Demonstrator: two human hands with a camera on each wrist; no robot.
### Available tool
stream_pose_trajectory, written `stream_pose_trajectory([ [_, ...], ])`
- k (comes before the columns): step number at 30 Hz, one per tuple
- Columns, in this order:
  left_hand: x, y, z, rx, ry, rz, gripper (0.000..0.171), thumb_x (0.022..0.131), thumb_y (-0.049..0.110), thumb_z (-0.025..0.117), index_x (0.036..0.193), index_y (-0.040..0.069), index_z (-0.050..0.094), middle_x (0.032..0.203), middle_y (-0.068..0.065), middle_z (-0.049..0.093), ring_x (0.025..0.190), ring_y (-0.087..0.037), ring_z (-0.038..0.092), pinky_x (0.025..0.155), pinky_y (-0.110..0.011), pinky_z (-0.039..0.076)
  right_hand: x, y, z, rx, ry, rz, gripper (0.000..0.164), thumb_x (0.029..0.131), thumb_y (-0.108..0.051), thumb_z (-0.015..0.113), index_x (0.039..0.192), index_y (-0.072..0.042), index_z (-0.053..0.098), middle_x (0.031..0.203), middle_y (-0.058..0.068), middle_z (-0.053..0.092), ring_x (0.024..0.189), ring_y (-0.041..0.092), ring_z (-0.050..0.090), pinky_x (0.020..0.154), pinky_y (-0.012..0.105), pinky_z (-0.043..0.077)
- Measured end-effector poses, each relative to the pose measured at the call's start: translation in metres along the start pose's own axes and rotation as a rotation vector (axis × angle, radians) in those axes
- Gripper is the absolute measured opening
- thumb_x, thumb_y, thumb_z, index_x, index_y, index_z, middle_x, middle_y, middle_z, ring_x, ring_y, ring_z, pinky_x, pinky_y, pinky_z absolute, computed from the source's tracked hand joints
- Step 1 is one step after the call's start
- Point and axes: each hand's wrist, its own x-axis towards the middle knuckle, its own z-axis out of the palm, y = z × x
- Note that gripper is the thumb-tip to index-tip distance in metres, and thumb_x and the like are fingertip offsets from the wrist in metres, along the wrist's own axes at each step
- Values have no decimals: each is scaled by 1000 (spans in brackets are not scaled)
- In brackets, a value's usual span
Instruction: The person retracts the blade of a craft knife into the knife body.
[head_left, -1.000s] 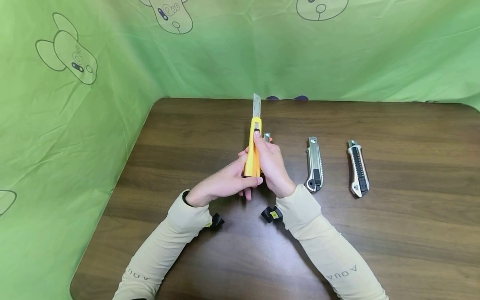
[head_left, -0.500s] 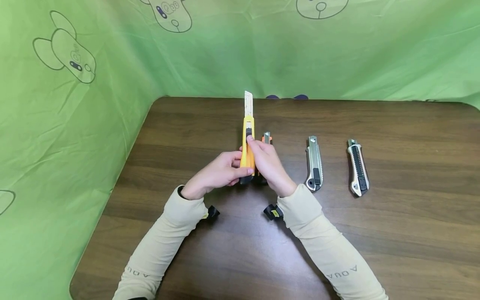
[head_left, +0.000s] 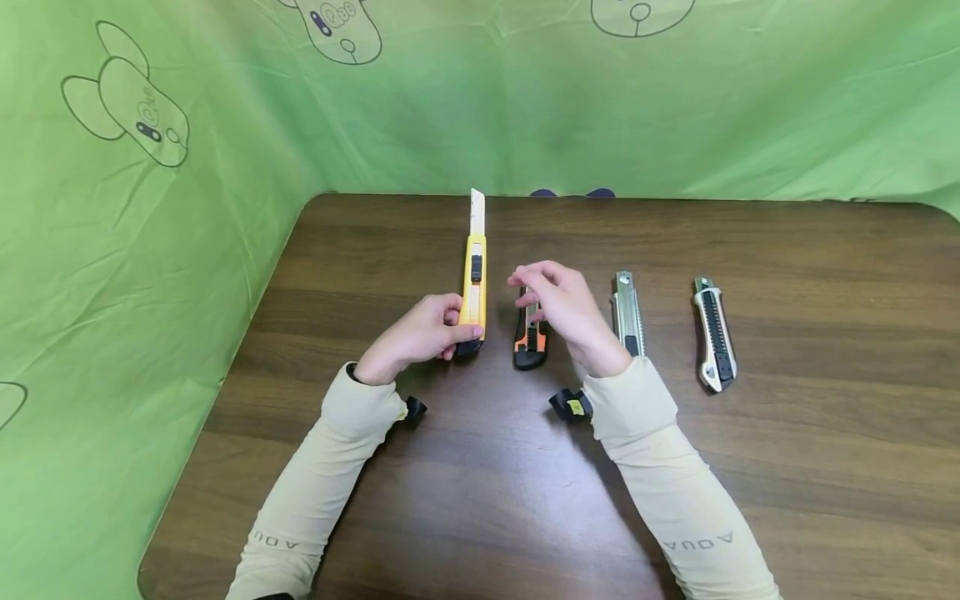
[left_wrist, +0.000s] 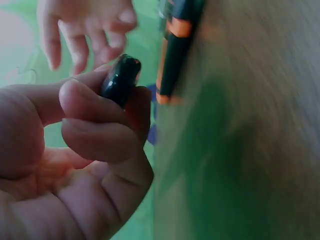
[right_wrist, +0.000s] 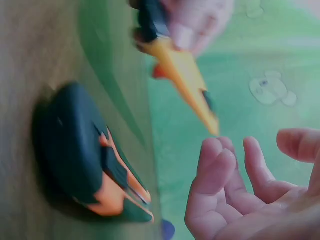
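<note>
My left hand [head_left: 420, 337] pinches a yellow utility knife [head_left: 476, 275] between thumb and fingers near its black butt end [left_wrist: 120, 82]. The knife points away from me, its long blade [head_left: 477, 212] out of the handle and its black slider [head_left: 477, 267] facing up. Held off to the right, my right hand [head_left: 573, 312] has nothing in it, its fingers loosely bent. Below that hand an orange-and-black utility knife [head_left: 529, 354] lies on the table, partly covered by the fingers in the head view. In the right wrist view this knife [right_wrist: 75, 145] rests beside the fingers.
A silver utility knife [head_left: 626, 308] lies right of the right hand, its lower end hidden by the wrist and sleeve. Farther right is a white-and-black utility knife [head_left: 717, 342]. The brown wooden table [head_left: 840, 375] ends at a green cloth [head_left: 450, 108] with printed animal faces.
Both hands were on the yellow knife. The right hand has let go and moved right, while the left hand has carried the knife left, uncovering part of the orange-and-black one.
</note>
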Motion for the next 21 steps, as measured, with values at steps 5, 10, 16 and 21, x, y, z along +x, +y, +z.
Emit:
stream_pose_trajectory([
  [5, 4, -9, -5, 115, -11, -24, 17, 81, 13, 65, 88, 1, 54, 61, -4, 51, 39, -13, 45, 43, -24, 41, 1, -2, -14, 43, 46, 14, 28, 90, -29, 50, 106, -7, 59, 111, 11, 60, 88, 22, 58, 69, 32, 50],
  [10, 6, -13, -7, 196, -18, -52, 17, 81, 14, 64, 87, 2, 53, 60, -3, 51, 38, -12, 46, 42, -23, 40, 0, -4, -27, 82, 74, 27, 29, 90, -29, 51, 105, -6, 59, 111, 9, 60, 89, 22, 58, 69, 29, 50],
  [16, 5, -14, -9, 314, 37, -68, 27, 80, 18, 65, 99, 5, 52, 61, -4, 52, 41, -14, 50, 45, -25, 42, 0, -5, -32, 52, 70, 30, 31, 90, -30, 53, 107, -4, 58, 112, 10, 60, 88, 19, 58, 73, 34, 50],
  [21, 4, -13, -10, 379, 39, -103, 44, 81, 21, 65, 118, 7, 44, 66, -6, 55, 45, -15, 54, 49, -26, 45, 1, -2, -34, -66, 57, 33, 32, 89, -30, 53, 107, -4, 58, 109, 8, 62, 90, 22, 59, 69, 30, 49],
])
